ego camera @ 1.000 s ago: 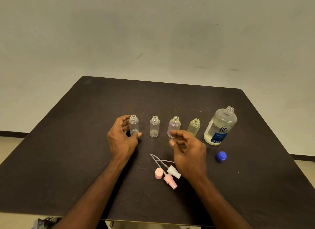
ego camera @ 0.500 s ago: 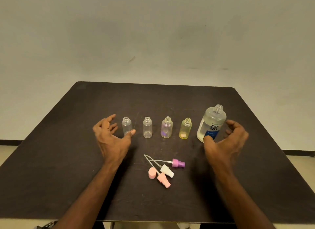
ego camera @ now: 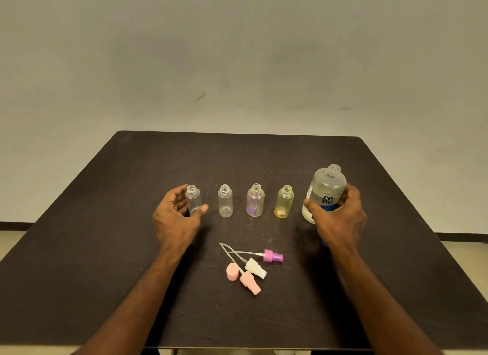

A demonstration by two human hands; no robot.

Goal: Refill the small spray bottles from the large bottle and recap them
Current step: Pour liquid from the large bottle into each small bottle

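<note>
Head view: the right grip (ego camera: pixel 340 220) wraps the uncapped large bottle (ego camera: pixel 327 191), upright at the counter's (ego camera: pixel 105 249) right. The left grip (ego camera: pixel 175 217) curls around the leftmost small bottle (ego camera: pixel 193 199), thumb touching its base; three more small bottles stand between them.

Left hand (ego camera: pixel 176 217): fingers curled, thumb and fingers around leftmost small bottle (ego camera: pixel 193 199). Right hand (ego camera: pixel 339 220): wrapped around large bottle (ego camera: pixel 325 193). Both forearms extended forward.
</note>
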